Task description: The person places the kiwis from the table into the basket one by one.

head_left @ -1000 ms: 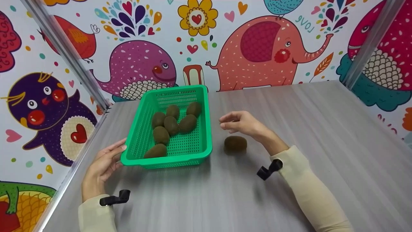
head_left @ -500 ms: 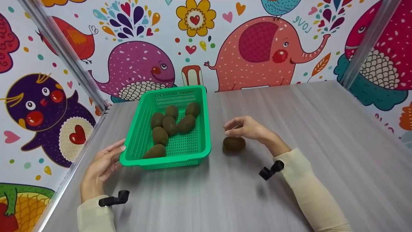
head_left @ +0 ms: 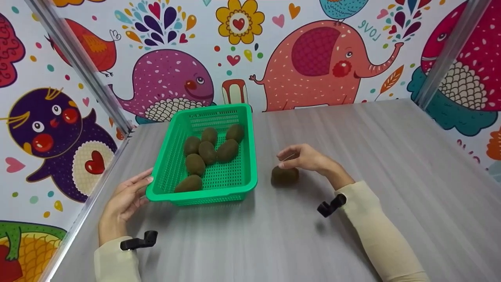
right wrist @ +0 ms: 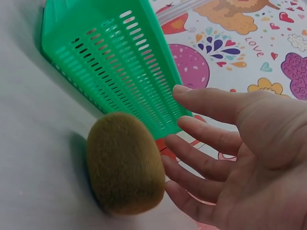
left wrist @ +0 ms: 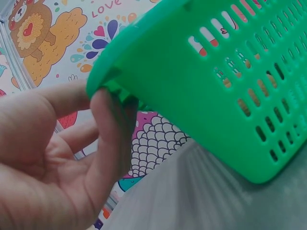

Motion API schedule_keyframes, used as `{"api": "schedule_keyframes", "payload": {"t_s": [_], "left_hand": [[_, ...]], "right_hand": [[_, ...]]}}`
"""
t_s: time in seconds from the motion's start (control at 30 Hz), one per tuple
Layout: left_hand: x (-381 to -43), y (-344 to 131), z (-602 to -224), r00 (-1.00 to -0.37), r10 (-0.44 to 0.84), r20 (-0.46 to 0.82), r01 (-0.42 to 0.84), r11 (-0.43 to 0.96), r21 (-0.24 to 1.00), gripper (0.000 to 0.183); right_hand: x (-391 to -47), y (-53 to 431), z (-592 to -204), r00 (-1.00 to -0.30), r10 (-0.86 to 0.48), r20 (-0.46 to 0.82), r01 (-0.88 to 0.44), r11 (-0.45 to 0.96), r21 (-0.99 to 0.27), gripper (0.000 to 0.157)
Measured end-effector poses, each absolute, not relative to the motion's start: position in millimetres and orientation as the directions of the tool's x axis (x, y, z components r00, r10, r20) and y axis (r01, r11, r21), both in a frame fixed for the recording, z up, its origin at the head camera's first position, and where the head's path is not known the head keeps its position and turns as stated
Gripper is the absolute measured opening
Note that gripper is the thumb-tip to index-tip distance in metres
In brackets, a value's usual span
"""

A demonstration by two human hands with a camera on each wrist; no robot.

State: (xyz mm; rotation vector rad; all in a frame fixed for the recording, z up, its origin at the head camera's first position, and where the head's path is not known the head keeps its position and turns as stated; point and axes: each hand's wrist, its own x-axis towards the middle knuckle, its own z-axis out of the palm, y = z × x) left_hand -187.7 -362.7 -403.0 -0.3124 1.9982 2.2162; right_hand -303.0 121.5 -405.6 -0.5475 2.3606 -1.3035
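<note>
A green plastic basket point(head_left: 253, 156) with slotted walls holds several brown kiwis, among them a kiwi point(head_left: 195, 164) near its left side. My left hand point(head_left: 124, 199) grips the basket's near left corner, and in the left wrist view its fingers point(left wrist: 112, 139) pinch the rim. One loose kiwi point(head_left: 285, 177) lies on the table to the right of the basket. My right hand point(head_left: 307, 157) hovers just above and behind this kiwi with its fingers spread and loosely bent. In the right wrist view the fingertips lie along the kiwi's edge; whether they touch it I cannot tell.
The grey wood-grain table point(head_left: 352, 156) carries the basket and the loose kiwi. Walls printed with cartoon animals stand behind and at the left, joined by metal corner posts point(head_left: 80, 66). A black wrist mount point(head_left: 332, 205) sits on each sleeve.
My right hand has come down and slightly to the right, closer to the loose kiwi. My left hand and the basket have stayed in place.
</note>
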Motion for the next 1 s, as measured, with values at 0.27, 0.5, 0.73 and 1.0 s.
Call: {"api": "schedule_keyframes", "payload": {"t_s": [0.27, 0.5, 0.73, 1.0], "left_hand": [[-188.1, -364.0, -402.6, -0.969, -0.028, -0.244, -0.241, -0.091, 0.966, 0.027], [-188.1, -363.5, -404.1, -0.971, -0.035, -0.235, -0.232, -0.090, 0.969, 0.028], [-188.0, -362.5, -404.2, -0.968, -0.048, -0.244, -0.239, -0.096, 0.966, 0.029], [-188.6, -363.5, -403.0, -0.965, -0.043, -0.258, -0.253, -0.104, 0.962, 0.028]], "right_hand": [[-305.4, 124.6, -411.8, -0.838, -0.515, -0.182, -0.134, 0.518, -0.845, 0.051], [-308.4, 127.4, -419.8, -0.816, -0.536, -0.216, -0.122, 0.524, -0.843, 0.053], [-308.9, 128.7, -426.9, -0.782, -0.582, -0.223, -0.174, 0.548, -0.818, 0.057], [-308.6, 129.0, -427.3, -0.769, -0.581, -0.268, -0.174, 0.593, -0.786, 0.058]]}}
